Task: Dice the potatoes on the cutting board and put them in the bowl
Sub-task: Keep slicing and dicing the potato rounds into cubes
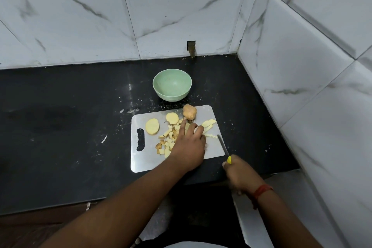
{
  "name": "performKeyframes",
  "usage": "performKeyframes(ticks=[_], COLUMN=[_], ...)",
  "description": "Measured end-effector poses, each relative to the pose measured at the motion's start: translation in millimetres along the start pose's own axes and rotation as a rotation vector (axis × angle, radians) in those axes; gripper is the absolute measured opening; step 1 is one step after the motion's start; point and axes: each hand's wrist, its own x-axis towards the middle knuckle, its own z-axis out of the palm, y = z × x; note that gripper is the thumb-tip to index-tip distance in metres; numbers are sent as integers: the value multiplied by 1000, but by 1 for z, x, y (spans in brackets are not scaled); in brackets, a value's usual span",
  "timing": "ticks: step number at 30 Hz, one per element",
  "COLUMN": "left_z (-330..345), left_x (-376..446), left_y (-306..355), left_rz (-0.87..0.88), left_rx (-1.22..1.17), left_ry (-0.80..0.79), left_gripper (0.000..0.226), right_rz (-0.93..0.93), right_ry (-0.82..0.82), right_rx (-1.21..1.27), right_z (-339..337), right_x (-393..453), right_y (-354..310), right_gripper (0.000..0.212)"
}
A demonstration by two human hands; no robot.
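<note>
Head cam: blk countertop (60,119), marble-tile walls (80,16)

Black counter (60,127) left of the cutting board (138,163) lies open; the green bowl (172,84) sits just beyond, tiled walls (302,86) close the right

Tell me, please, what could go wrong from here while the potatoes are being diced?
1. The left hand lies spread over the diced potato close to the knife blade that the right hand grips; a fingertip could get nicked.
2. The potato strips sit at the cutting board right edge and could slide onto the counter.
3. The bowl is empty and behind the board; pieces may spill in transfer.
</note>
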Motion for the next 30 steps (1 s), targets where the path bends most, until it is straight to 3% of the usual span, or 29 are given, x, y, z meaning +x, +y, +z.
performKeyframes(ticks=[7,10,18,21,25,30], left_z=[12,18,32,30,21,25], left_x=[17,20,-8,-7,4,9], left_y=[22,23,-4,-6,-4,-7], left_rz=[279,252,245,180,59,165], left_rx=[3,-2,-5,-19,-9,-74], left_ry=[33,8,132,131,56,35], left_gripper=[58,62,58,56,71,65], right_rz=[-24,-32,6,-38,-53,-79], right_ry=[151,146,79,93,93,88], right_rx=[158,186,198,52,-109,-214], right_z=[-23,-23,-16,-16,-16,-12], right_x=[7,5,11,15,18,20], right_y=[6,5,5,-2,-14,-21], right_gripper=[24,26,22,22,19,14])
